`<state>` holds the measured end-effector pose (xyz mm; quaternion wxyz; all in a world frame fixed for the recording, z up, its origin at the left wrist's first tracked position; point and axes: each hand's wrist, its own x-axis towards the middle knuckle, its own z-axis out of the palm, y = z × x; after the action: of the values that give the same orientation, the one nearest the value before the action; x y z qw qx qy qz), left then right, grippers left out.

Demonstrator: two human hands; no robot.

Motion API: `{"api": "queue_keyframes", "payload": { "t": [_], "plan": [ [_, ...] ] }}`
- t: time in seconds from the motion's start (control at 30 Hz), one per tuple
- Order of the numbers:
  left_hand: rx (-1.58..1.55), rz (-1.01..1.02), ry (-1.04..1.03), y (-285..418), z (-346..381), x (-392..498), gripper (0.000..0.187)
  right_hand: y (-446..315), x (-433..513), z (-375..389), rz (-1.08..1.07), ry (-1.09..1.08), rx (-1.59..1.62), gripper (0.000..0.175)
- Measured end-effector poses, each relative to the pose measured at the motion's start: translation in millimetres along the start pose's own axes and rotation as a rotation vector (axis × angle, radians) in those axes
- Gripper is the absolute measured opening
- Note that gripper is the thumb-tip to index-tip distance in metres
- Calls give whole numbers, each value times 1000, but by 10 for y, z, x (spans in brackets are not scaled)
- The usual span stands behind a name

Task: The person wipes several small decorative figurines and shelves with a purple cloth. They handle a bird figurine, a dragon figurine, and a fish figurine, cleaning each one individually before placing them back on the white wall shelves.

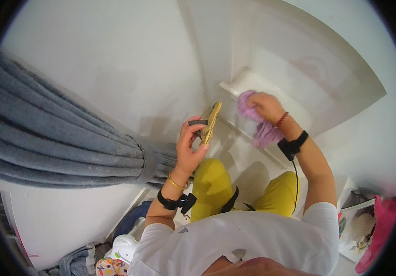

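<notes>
My left hand (191,141) holds up a flat gold-coloured object (212,123) seen edge-on, with a dark strap or handle at its left side; exactly what it is I cannot tell. To the right, my right hand (267,107) grips a bunched purple cloth (249,107) over the front edge of a white shelf (274,82) set in a niche. The lower end of the cloth hangs beneath the hand. A gap separates the cloth from the gold object.
A grey-blue curtain (63,148), gathered by a tieback, spans the left side. A white container with a pink cloth (381,231) is at the lower right. At the lower left lie a white plastic item (125,246), a patterned item (111,267) and grey fabric (77,262).
</notes>
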<state>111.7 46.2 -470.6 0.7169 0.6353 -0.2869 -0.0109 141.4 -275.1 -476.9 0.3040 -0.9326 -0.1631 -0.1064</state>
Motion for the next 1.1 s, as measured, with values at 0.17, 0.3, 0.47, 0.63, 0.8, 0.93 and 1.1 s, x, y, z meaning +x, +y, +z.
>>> {"api": "queue_keyframes", "payload": {
  "t": [0.17,0.3,0.47,0.63,0.8,0.93,1.1],
  "plan": [
    [115,68,11,199,-116,94,43,250,223,-334,397,383,62,30],
    [255,94,64,221,-233,165,43,275,609,135,478,171,-351,65],
    [194,77,59,113,-250,216,44,13,453,341,270,-72,-271,55],
    [226,99,33,67,-268,231,44,-237,417,534,-4,149,-460,50],
    [244,55,28,7,-307,214,46,-354,695,807,185,118,-595,54],
    [241,73,45,4,-315,208,44,-218,266,395,316,74,-295,53],
    [246,65,9,51,-309,158,43,65,51,-116,630,215,-171,49]
  ]
}}
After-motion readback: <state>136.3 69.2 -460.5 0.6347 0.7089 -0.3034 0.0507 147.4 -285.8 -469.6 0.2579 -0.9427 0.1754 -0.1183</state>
